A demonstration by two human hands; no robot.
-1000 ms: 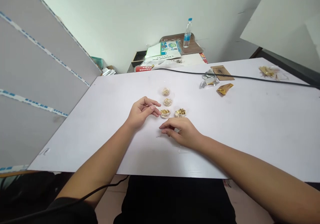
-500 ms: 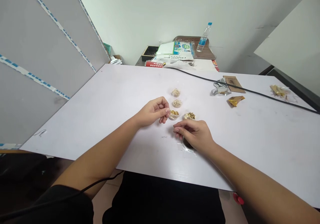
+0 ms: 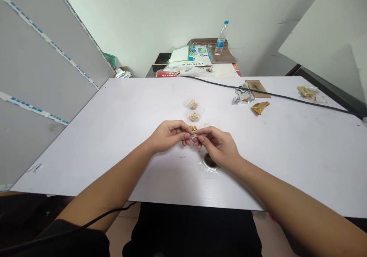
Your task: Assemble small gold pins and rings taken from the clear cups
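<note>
The fingers of the left hand [image 3: 172, 136] and of the right hand [image 3: 219, 144] met almost tip to tip, each thumb and forefinger drawn in on a tiny pale and gold piece [image 3: 195, 136]. Whether it was one piece or two could not be told. With so little of it to grip, the likeliest trouble was a slip: a slightly uneven squeeze could have shot it out onto the counter [image 3: 123, 115], where something that small would be hard to find.

Just beyond the fingertips sat a heap of gold bits [image 3: 193, 128], partly hidden by the hands. A knuckle pushed outward might have tipped or scattered it, since the hands blocked the view. Farther out stood a near cluster of pale sticks [image 3: 195, 117] and a far cluster of pale sticks [image 3: 192, 104], less exposed, though a long reach could catch either.

On the near side, close to the right wrist, lay a dark round thing [image 3: 211, 160] with clear film about it; a lowered wrist could snag that film and drag it along. Off to the far right, a black cable [image 3: 229, 86] ran past a silver packet [image 3: 243, 99] and a gold packet [image 3: 260, 107], and a tug on it might shift the silver one
</note>
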